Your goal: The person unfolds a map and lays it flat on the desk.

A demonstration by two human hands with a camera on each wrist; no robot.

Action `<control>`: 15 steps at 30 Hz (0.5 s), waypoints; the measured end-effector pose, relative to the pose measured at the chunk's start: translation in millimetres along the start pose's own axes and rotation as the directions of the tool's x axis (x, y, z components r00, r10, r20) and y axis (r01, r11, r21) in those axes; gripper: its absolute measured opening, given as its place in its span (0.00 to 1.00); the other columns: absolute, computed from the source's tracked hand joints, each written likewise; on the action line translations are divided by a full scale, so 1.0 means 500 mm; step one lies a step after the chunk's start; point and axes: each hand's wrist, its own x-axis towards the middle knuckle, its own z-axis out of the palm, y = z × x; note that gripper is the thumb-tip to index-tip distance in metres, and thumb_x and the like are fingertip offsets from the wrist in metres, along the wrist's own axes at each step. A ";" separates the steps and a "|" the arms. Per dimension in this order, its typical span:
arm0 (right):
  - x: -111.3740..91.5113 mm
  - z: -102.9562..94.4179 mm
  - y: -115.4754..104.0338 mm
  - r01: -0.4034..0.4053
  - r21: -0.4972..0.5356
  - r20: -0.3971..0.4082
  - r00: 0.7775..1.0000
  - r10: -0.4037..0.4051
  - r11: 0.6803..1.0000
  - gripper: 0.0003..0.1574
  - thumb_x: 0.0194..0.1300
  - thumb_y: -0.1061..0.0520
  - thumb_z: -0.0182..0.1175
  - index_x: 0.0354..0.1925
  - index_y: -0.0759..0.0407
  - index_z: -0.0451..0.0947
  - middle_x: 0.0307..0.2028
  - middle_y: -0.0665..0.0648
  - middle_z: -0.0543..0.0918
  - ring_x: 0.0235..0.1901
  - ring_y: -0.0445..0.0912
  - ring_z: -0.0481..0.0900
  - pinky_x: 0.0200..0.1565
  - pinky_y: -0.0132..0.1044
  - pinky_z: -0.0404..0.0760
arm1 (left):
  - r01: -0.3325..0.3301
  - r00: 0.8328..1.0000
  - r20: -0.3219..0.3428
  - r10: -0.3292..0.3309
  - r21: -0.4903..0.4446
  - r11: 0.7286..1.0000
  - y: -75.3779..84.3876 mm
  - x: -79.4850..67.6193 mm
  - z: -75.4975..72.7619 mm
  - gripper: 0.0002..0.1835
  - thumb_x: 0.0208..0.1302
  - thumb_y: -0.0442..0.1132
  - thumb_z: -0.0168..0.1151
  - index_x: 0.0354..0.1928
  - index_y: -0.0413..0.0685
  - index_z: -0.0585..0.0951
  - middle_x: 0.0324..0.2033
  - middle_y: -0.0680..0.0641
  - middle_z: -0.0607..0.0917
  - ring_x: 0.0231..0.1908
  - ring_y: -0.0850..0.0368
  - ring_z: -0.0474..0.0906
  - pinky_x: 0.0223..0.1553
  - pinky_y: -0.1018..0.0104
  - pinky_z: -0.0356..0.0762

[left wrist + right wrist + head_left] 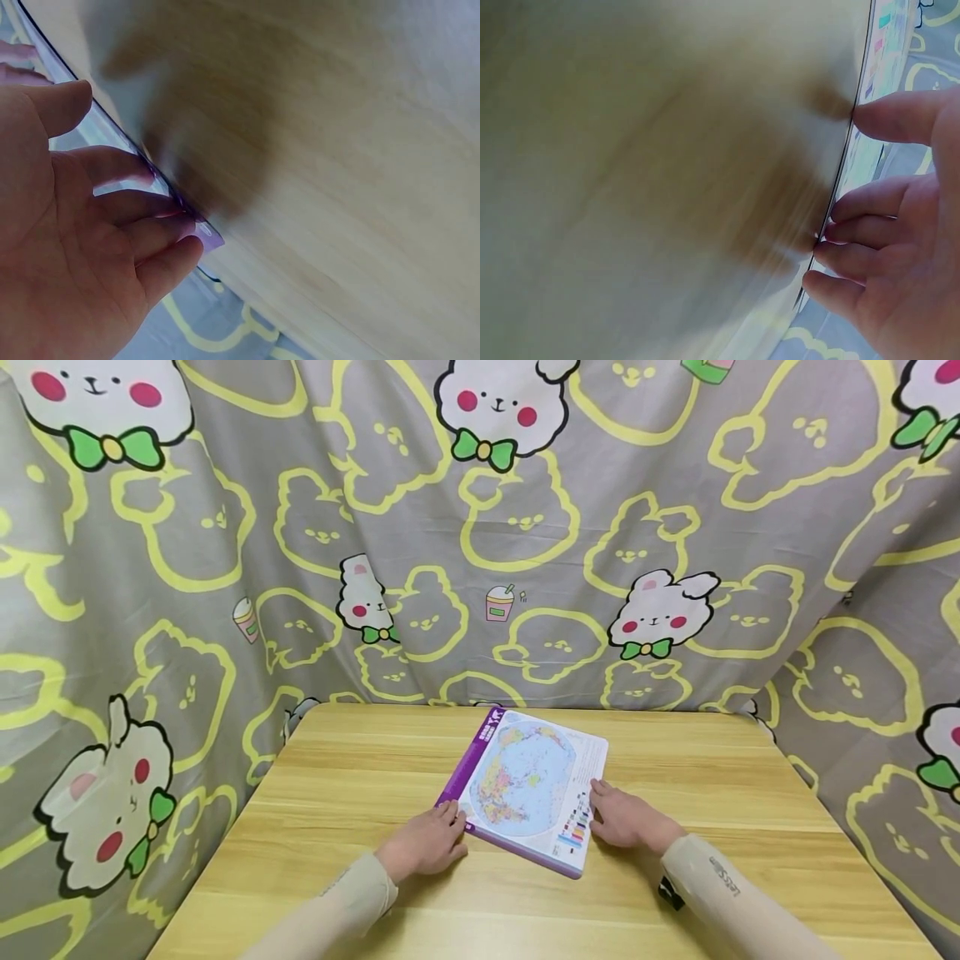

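We see the purple-edged world map board (528,781) lying aslant on the bench (337,777), between both hands. The left hand (426,842) touches its near left corner, fingers (169,266) released and extended; the right hand (626,817) rests ungrasping, fingers relaxed, against its right edge. Behind hangs a rabbit-print curtain (420,527).

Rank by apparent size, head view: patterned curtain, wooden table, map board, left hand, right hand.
Largest to smallest:
1. Patterned curtain
2. Wooden table
3. Map board
4. Left hand and right hand: too alike to separate.
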 end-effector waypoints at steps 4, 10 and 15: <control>0.006 -0.001 0.007 0.006 0.000 -0.005 1.000 -0.006 1.000 0.37 0.62 0.54 0.55 0.59 0.81 0.64 0.64 0.78 0.60 0.64 0.67 0.59 0.64 0.55 0.61 | 0.003 1.000 0.011 -0.003 0.002 1.000 0.006 -0.002 0.000 0.33 0.71 0.56 0.44 0.67 0.38 0.65 0.66 0.36 0.64 0.66 0.43 0.60 0.66 0.57 0.59; 0.017 0.002 0.018 0.011 -0.007 -0.002 1.000 -0.011 1.000 0.37 0.61 0.54 0.55 0.60 0.80 0.64 0.64 0.77 0.60 0.64 0.67 0.59 0.64 0.55 0.60 | -0.005 1.000 0.009 0.005 0.012 1.000 0.014 -0.006 0.001 0.33 0.71 0.56 0.45 0.67 0.39 0.65 0.66 0.36 0.64 0.66 0.43 0.60 0.66 0.57 0.58; 0.024 0.002 0.023 -0.002 0.000 0.000 1.000 0.002 1.000 0.37 0.61 0.54 0.55 0.61 0.78 0.64 0.64 0.76 0.60 0.65 0.66 0.58 0.65 0.54 0.59 | -0.005 1.000 0.008 0.005 0.015 1.000 0.021 -0.010 -0.004 0.33 0.71 0.56 0.45 0.67 0.39 0.65 0.66 0.36 0.64 0.66 0.44 0.60 0.66 0.57 0.59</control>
